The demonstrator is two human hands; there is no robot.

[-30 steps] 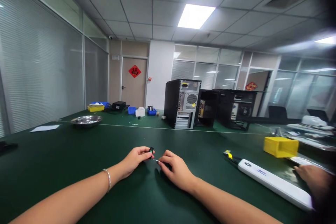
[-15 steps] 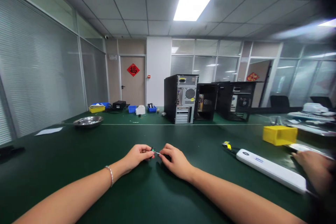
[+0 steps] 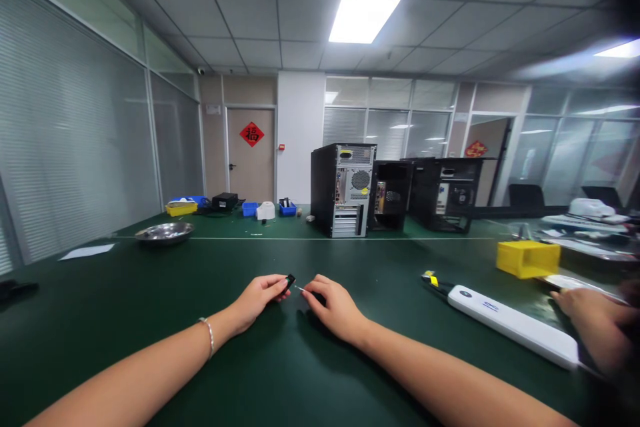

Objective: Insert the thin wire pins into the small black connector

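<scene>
My left hand (image 3: 263, 297) pinches a small dark piece (image 3: 289, 281) with a bit of green on it, above the green table (image 3: 240, 387). Facing it, my right hand (image 3: 333, 307) is closed on a thin, light-coloured pin-like tool (image 3: 299, 288) that points left. A small gap separates the tool's tip from the dark piece. Most of the tool is hidden by the fingers of my right hand.
A white power strip (image 3: 515, 325) lies right, below a yellow bin (image 3: 528, 260). Another person's hand (image 3: 593, 317) is at the right edge. Computer cases (image 3: 344, 190) stand behind; a metal bowl (image 3: 165, 233) and white paper (image 3: 87, 251) are at left.
The dark piece in my left hand has tilted and now sits apart from the thin tool's tip. My right hand has hardly moved. The whole view has shifted slightly.
</scene>
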